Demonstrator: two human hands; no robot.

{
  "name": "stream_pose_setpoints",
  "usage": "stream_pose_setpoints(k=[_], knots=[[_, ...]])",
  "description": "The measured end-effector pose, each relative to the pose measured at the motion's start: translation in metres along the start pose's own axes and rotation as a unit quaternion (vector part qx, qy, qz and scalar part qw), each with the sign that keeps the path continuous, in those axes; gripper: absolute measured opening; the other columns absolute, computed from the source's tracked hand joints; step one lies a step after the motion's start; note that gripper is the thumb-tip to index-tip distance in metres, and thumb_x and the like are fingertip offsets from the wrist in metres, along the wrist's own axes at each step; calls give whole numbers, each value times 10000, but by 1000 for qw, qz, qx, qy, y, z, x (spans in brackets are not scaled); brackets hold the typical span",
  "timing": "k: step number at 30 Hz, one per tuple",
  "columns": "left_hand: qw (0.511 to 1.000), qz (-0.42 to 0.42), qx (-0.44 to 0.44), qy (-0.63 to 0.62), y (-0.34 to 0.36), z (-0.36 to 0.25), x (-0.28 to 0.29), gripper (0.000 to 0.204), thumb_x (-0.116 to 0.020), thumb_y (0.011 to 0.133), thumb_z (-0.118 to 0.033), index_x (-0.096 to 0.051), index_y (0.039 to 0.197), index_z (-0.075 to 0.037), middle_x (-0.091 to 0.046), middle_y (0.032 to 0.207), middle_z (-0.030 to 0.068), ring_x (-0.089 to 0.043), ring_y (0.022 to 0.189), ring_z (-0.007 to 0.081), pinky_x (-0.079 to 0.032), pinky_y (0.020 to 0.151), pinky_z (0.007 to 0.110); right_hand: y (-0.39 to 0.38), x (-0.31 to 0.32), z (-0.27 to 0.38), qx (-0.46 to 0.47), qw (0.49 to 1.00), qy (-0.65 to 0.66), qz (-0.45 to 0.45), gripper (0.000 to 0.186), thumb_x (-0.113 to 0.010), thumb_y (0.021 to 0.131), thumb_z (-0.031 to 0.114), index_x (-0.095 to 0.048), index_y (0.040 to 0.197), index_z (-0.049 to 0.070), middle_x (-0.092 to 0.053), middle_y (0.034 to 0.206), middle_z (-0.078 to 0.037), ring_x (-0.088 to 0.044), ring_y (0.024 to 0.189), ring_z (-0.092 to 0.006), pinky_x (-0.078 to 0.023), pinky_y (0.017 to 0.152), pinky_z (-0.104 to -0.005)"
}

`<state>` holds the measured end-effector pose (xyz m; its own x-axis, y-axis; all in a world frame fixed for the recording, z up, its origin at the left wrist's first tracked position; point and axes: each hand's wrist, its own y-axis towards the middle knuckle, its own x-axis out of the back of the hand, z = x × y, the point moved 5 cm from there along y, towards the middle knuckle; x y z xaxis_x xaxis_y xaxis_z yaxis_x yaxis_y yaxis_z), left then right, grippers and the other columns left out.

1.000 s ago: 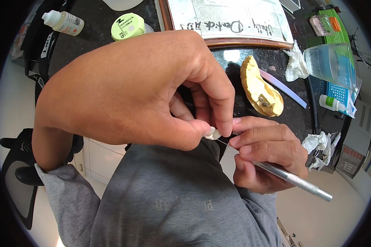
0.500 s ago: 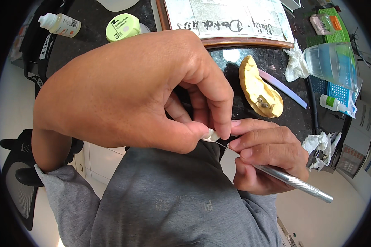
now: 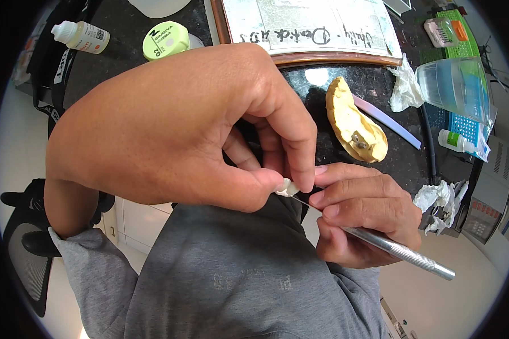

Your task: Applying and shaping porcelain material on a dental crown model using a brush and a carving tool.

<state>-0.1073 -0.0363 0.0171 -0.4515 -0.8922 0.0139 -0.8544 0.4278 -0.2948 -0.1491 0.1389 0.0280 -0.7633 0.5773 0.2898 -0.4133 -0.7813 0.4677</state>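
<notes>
We saw the left hand (image 3: 181,127) arched, pinching a white piece (image 3: 287,188) mid-view; the right hand (image 3: 373,212) gripped a metal tool (image 3: 401,250) like a pen, handle toward four o'clock. The piece was partly hidden, the tool's tip unclear.

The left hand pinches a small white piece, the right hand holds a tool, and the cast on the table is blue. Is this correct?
Not quite: the cast is yellow, not blue, as the head view shows. The left hand does pinch the white piece, and the right hand holds the tool.
</notes>
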Motion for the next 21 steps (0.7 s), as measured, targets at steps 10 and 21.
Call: stream_pose_setpoints(k=[10, 21], knots=[[1000, -1, -12, -2, 0, 1, 1, 249, -655, 765, 71, -779, 957, -27, -719, 947, 105, -711, 819, 150, -599, 677, 201, 1, 0, 0, -4, 1000, 1, 1, 288, -795, 679, -129, -667, 929, -64, -699, 854, -146, -730, 847, -284, -645, 803, -398], [1000, -5, -1, -4, 0, 0, 1, 249, -657, 763, 63, -781, 955, -36, -721, 950, 95, -709, 817, 143, -590, 670, 199, -1, 2, 1, -10, 1000, 2, -9, 287, -793, 679, -130, -665, 927, -63, -698, 864, -151, -730, 857, -288, -645, 795, -394]])
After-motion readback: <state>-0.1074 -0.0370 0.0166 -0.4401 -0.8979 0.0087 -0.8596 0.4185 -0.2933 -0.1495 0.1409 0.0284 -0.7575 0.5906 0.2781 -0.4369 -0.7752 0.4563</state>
